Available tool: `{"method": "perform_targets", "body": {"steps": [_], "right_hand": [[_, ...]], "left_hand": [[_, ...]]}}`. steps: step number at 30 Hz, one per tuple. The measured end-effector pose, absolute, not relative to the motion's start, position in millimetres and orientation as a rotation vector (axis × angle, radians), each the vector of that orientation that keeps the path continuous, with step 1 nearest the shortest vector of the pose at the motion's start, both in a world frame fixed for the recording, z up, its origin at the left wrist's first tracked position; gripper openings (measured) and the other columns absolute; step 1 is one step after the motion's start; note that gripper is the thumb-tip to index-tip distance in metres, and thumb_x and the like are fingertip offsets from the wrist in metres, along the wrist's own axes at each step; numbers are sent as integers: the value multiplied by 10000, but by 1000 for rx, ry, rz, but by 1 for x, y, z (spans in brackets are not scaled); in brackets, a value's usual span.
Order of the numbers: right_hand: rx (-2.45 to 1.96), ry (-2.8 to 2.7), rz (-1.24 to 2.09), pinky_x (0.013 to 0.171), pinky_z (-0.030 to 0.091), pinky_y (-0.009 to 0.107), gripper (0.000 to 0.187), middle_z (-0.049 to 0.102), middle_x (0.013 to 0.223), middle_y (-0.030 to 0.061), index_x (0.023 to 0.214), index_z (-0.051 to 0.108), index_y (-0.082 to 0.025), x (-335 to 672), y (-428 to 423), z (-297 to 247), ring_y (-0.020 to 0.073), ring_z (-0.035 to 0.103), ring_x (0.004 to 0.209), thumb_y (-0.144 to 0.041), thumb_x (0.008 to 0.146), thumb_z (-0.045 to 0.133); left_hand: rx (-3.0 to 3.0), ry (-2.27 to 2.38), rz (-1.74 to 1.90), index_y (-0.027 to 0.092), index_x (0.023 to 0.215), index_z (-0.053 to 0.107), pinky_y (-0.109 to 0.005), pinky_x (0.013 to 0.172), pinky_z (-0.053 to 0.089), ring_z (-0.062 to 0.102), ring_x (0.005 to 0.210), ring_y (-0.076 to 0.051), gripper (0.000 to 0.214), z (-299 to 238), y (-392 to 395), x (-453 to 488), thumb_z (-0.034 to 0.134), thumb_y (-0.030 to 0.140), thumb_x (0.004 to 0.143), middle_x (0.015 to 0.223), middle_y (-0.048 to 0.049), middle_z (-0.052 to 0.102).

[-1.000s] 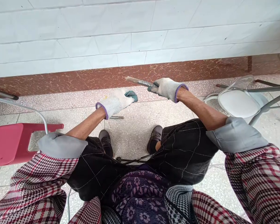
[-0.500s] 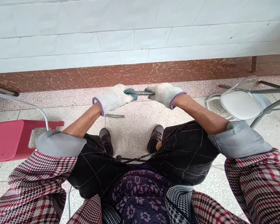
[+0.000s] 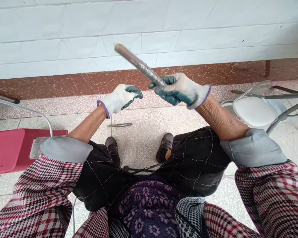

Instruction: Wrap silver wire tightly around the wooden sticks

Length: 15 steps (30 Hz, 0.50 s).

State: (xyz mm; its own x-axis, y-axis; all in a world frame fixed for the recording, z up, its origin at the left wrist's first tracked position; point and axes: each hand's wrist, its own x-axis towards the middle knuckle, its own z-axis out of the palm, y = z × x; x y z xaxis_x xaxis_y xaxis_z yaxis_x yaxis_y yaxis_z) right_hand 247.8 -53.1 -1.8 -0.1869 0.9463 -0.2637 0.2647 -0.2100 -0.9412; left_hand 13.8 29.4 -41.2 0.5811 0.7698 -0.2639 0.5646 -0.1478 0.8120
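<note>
I'm sitting in front of a white tiled wall [image 3: 89, 33] with a brown marbled skirting strip [image 3: 52, 84] along its base, and a speckled terrazzo floor [image 3: 149, 134] is running toward my feet. A red plastic stool [image 3: 7, 150] is poking in at the far left of the frame, and a clear chair with a white seat [image 3: 254, 110] is standing over on the right.

My right hand [image 3: 180, 91] is clenching a wire-wrapped metal rod [image 3: 142, 65], its green rubber-palmed glove closed around the lower end. The rod is angling up and left toward the upper middle of the frame, with a brownish tip showing against the tiles.

My left hand [image 3: 120, 99] isn't gripping anything. It's hanging open with the fingers loosely curled, near the rod but not touching it. A shorter wire-wrapped piece [image 3: 119, 125] is lying on the floor below that hand, just above my left shoe [image 3: 112, 151]. My right shoe [image 3: 165, 147] is sitting apart from it, and my black quilted lap [image 3: 196, 162] is filling the bottom of the frame.
</note>
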Motion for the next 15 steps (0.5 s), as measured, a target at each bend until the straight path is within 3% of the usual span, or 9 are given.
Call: {"method": "perform_targets", "body": {"steps": [4,7,9,15], "right_hand": [[-1832,-1526,982,455,381,271,176,534,702,-3,1050,707,-194,248,-35,-17,133,447,565,-283,898,706],[-2157,-1898,475,616,464,318,207,640,805,42,1109,718,-208,261,-24,-36,195,585,715,-309,932,677],[-2279,-2128,281,701,481,353,261,710,926,74,1195,719,-229,266,-22,-43,239,649,828,-338,971,639],[-2330,-2452,467,709,454,387,303,737,982,100,1265,723,-259,253,-40,-32,277,682,874,-343,1009,586]], "left_hand": [[1628,1063,332,91,1273,740,-303,557,321,388,536,-117,370,-35,13,24,562,226,977,611,4,456],[1631,1041,276,80,1323,717,-319,586,349,424,561,-131,404,-32,7,24,604,226,963,623,-8,502],[1677,1088,254,88,1257,747,-324,588,328,393,556,-122,365,-33,8,23,642,231,938,628,-2,495],[1794,1140,317,124,1000,799,-305,588,270,358,558,-103,242,-38,26,14,631,195,841,690,-22,531]]}}
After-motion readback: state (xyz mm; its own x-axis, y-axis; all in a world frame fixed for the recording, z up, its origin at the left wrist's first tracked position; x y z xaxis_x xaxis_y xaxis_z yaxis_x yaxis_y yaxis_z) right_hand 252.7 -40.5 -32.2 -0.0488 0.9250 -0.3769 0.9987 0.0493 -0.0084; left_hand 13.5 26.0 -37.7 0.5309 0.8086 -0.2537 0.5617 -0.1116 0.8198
